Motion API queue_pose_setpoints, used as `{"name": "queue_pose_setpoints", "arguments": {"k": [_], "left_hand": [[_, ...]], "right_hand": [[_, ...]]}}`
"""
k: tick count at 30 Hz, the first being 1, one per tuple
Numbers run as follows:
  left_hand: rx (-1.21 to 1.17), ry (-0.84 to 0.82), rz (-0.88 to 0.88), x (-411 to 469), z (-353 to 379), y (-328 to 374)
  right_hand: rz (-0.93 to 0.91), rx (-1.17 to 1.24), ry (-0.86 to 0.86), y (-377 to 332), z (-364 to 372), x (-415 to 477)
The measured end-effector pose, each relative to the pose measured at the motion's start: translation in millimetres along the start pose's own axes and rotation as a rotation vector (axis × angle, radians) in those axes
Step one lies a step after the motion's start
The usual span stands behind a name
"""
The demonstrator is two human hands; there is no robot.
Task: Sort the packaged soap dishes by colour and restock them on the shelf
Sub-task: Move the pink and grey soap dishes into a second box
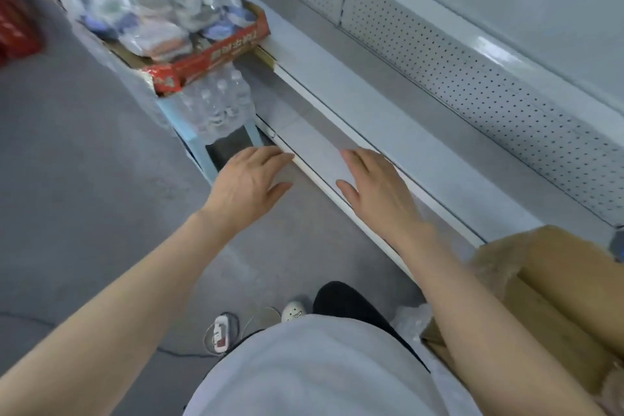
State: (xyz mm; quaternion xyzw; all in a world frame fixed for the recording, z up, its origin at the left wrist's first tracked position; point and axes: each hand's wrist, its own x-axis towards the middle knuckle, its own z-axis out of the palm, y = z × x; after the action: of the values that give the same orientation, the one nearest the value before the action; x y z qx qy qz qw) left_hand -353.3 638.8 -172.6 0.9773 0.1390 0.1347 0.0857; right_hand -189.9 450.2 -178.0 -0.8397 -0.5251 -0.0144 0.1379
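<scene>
Grey floor [84, 162] meets a white shelf [422, 145]; left hand [248, 179] and right hand [378, 189] spread flat near its edge, holding nothing. Blurred packaged soap dishes [158, 3] fill a red carton [219, 57] upper left.

A grey concrete floor [84, 162] runs beside a white perforated back panel [472, 78] that catches pale glare. A light-blue stool [206, 162] stands on the floor. A brown cardboard box [567, 280] sits at right.

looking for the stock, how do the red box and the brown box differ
The red box is printed, shallow and heaped with wrapped soap dishes; the brown box is plain, with no stock showing. The red box sits on a blue stool; the brown box sits low by the shelf. Both are open cardboard.
</scene>
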Motion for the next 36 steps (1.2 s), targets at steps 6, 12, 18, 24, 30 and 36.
{"name": "queue_pose_setpoints", "arguments": {"k": [6,12,18,24,30,36], "left_hand": [[-0.008,0.063,-0.214,-2.6,-3.0,-94.9],[0.019,0.124,-0.364,30.8,-5.9,-198.9],[0.055,0.101,-0.457,85.6,-20.1,-314.5],[0.042,0.093,-0.489,141.4,-28.6,-399.1],[-0.002,0.019,-0.422,191.4,-17.7,-482.1],[-0.042,-0.046,-0.242,250.2,-8.5,-583.1]], "right_hand": [[-0.129,0.059,-0.078,-55.7,43.5,97.1],[-0.235,0.122,-0.121,-93.9,96.4,222.7],[-0.288,0.191,-0.117,-122.9,132.4,361.6],[-0.318,0.174,-0.152,-145.3,152.7,470.6],[-0.215,0.109,-0.189,-147.7,175.7,550.2],[-0.010,0.031,-0.154,-162.1,194.7,637.6]]}}
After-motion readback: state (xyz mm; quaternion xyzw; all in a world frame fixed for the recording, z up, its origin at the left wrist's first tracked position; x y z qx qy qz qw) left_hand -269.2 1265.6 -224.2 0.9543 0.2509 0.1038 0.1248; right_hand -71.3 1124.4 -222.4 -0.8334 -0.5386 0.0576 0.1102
